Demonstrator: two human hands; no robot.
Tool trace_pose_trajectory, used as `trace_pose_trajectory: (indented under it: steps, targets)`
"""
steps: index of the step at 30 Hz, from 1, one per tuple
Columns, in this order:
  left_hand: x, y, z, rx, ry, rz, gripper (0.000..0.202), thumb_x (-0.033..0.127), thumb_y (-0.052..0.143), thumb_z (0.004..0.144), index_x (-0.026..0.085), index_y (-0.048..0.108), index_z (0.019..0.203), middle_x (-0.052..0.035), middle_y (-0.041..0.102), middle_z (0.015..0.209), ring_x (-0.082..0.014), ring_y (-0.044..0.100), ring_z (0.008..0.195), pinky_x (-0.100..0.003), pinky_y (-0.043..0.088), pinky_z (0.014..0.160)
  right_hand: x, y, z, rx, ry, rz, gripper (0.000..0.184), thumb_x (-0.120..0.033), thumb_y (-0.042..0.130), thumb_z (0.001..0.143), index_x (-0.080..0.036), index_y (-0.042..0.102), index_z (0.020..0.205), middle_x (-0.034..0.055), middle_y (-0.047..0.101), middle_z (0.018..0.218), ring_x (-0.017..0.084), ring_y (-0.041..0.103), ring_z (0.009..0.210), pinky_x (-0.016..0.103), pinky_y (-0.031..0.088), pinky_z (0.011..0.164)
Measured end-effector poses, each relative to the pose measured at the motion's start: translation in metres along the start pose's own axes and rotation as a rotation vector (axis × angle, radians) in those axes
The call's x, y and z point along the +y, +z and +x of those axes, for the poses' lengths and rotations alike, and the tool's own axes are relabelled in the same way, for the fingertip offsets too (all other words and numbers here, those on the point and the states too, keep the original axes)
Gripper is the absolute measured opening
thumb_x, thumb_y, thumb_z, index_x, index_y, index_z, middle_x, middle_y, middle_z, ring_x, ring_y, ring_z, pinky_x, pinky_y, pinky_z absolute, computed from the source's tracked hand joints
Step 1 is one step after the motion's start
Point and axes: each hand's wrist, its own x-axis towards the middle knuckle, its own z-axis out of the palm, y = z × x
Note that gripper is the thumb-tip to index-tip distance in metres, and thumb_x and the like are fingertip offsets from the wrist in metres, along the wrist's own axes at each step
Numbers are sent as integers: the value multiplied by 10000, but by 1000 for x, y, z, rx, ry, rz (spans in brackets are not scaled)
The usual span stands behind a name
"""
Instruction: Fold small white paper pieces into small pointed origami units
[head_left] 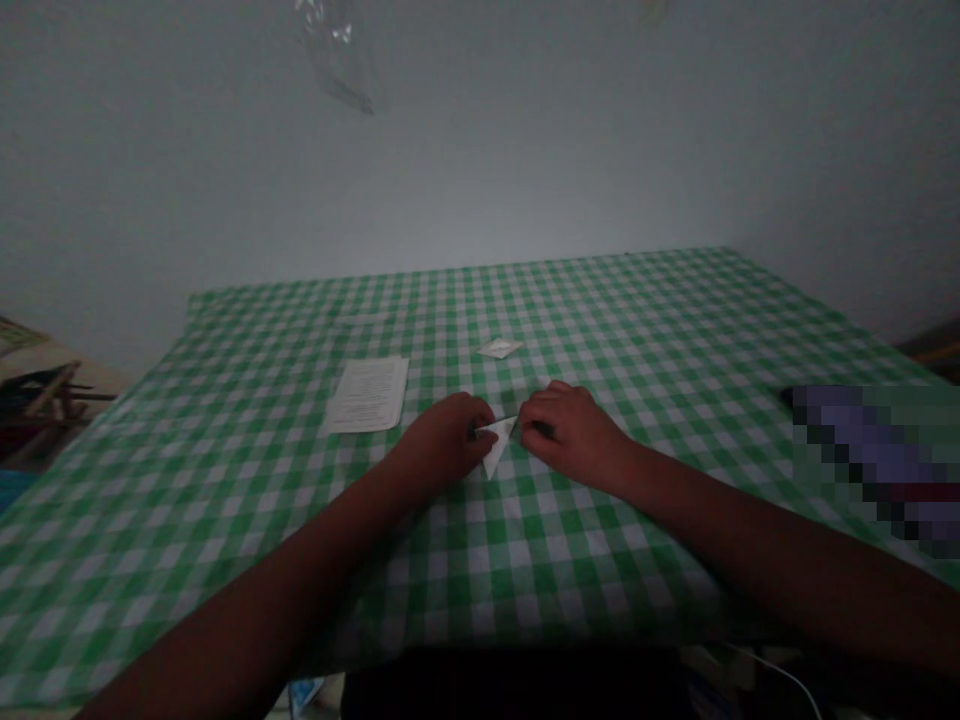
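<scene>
Lying between the left hand [452, 436] and the right hand [568, 430], a white folded paper [492, 456] was gripped at its left side by the left thumb and fingers, its narrow tip pointed toward the person. Right fingers were curled by its far right corner; whether it was pinched there could not be told. Beyond both hands, a diamond-shaped paper [500, 348] was seen on the checked tablecloth [585, 560]. Printed sheets [368, 396] were placed left of the left hand, apart from it.
</scene>
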Motion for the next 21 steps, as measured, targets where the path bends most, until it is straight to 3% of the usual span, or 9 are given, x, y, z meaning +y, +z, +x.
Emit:
trace_pose_trajectory:
  steps: [3,6,9,21]
  targets:
    - [-7,-4,3,-15,-56,-175,129,267,601,839,205,670,929,-12,666,825,-172,618,743,-299,466,684,-3,1,-3,67,-50,46,166,-248,571,873,-207,655,1010,54,671,994,229,558,957,391,401,872]
    - [-13,-5,5,-10,-103,-379,138,308,616,837,203,670,908,-4,684,806,-171,634,736,-297,473,682,-7,3,-5,129,-97,52,586,-411,693,798,-185,527,1313,125,592,1271,300,506,1166,473,397,991]
    - [-15,-4,6,18,-151,-545,156,333,653,816,191,664,880,-8,685,811,-170,635,745,-303,479,704,-7,7,-6,134,-137,23,846,-491,771,697,-186,431,1409,158,525,1372,350,446,1257,536,371,1040]
    - [-10,-3,3,20,-199,-915,163,293,722,783,189,669,897,15,648,768,-122,586,691,-273,463,696,-7,7,-7,116,-140,-12,812,-468,755,718,-186,431,1407,153,517,1393,353,443,1273,561,373,1052]
